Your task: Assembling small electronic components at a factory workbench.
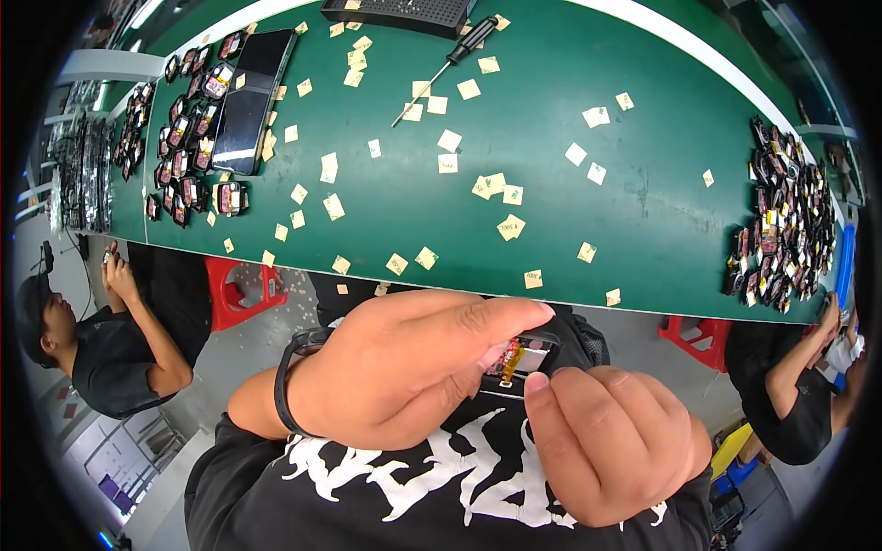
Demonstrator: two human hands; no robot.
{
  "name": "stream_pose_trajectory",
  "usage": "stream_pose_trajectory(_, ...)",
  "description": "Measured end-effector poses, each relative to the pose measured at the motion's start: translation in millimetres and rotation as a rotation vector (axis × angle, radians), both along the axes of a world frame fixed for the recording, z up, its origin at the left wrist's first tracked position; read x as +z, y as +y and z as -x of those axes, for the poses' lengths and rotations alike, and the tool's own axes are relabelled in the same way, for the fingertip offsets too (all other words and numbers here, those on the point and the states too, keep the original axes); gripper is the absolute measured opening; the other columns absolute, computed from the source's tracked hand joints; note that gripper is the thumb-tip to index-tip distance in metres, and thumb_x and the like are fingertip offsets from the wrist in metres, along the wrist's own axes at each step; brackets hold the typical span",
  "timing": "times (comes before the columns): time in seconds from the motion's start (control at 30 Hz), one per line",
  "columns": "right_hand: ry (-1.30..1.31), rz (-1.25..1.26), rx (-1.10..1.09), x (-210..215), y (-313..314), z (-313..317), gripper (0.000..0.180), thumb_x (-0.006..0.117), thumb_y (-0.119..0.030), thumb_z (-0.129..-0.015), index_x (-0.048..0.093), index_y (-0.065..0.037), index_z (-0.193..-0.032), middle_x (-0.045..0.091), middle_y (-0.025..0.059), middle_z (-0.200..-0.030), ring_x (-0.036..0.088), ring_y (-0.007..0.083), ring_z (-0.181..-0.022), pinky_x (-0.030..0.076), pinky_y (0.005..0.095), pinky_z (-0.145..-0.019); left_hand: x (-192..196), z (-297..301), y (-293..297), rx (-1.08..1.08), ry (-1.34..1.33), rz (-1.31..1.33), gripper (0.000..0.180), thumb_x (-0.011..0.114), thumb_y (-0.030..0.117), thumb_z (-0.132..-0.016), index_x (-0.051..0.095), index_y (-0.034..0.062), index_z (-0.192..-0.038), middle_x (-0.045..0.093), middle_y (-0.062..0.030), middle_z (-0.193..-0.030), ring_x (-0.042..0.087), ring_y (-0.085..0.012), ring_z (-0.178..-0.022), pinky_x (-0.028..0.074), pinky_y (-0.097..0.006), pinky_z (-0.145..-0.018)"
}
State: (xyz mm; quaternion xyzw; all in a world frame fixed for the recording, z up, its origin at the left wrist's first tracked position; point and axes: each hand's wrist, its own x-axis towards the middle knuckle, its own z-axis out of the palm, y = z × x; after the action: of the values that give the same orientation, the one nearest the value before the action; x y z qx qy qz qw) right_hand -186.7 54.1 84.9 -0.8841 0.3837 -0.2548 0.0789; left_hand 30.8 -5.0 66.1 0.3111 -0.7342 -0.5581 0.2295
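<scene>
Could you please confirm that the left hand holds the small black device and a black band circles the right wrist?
Not quite: in the head view, the black band circles the left wrist; the left hand does hold the small black device.

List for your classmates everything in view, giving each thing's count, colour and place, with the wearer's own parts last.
Table: one, green, ahead
Paper squares: dozens, cream, mostly scattered on the table
Screwdriver: one, dark handle, far middle
Perforated tray: one, black, far edge
Flat glossy slab: one, black, table's left
Left-side devices: many, mostly black, grouped beside the slab
Right-side devices: many, mostly black, piled at right
Stools: two, red, left and right
Co-workers: two, dark clothing, left and right
Held device: one, black-edged, in the left hand
Background items: too distorted to count
Shirt: one, black with white print, below
Wristband: one, black, left wrist
Left hand: one, bare, lower middle
Right hand: one, bare, lower right
</scene>
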Motion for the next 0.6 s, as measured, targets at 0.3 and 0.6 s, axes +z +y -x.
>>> stream_pose_trajectory(0.3, -0.01, 0.033, 0.04, -2.5, 1.2, 0.9, 0.027, 0.073, -0.002, -0.064, 0.07, 0.01, -0.088, 0.063, 0.0153, -0.08, 0.058, 0.0204, -0.058, 0.042, 0.0264, -0.042, 0.7, -1.2, -1.3, -0.008, 0.0, -0.084, 0.034, 0.049, -0.004, -0.1, 0.063, -0.0043, -0.13, 0.067, -0.0096, -0.084, 0.064, -0.0103, -0.06, 0.052, -0.024, -0.055)
stream_pose_trajectory(0.6, 0.049, 0.169, -0.105, -1.9, 2.6, -8.2, 0.022, 0.075, 0.001, -0.064, 0.071, 0.006, -0.085, 0.062, 0.012, -0.076, 0.057, 0.0184, -0.055, 0.035, 0.025, -0.04, 0.3, 1.4, 1.9, 0.046, 0.031, -0.138, 0.031, 0.048, -0.002, -0.101, 0.064, -0.0061, -0.128, 0.069, -0.0116, -0.089, 0.065, -0.0105, -0.061, 0.053, -0.024, -0.055)
